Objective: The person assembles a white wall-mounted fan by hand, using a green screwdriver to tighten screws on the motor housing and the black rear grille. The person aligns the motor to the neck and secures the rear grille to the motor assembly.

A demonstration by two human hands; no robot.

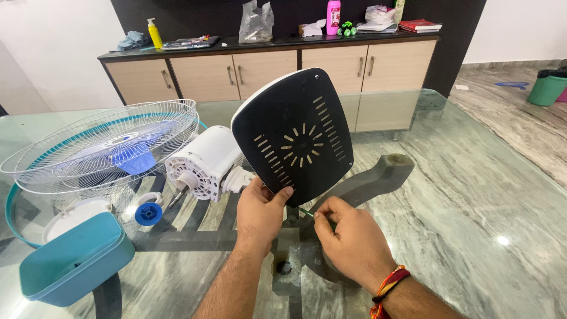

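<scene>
My left hand [260, 210] grips the lower edge of a fan base plate [295, 136], black underside with vent slots facing me and a white rim, tilted upright over the glass table [472, 195]. My right hand [348, 236] pinches a thin green-handled tool [306, 211] just under the plate's bottom edge; its tip is hidden. A white fan motor housing [204, 162] lies on its side immediately left of the plate, its shaft pointing toward me.
A white wire fan guard with blue blades [106, 147] lies at the left. A teal cover [74, 257] and a small blue cap [148, 213] sit near the front left. A wooden sideboard [266, 65] with bottles and bags stands behind.
</scene>
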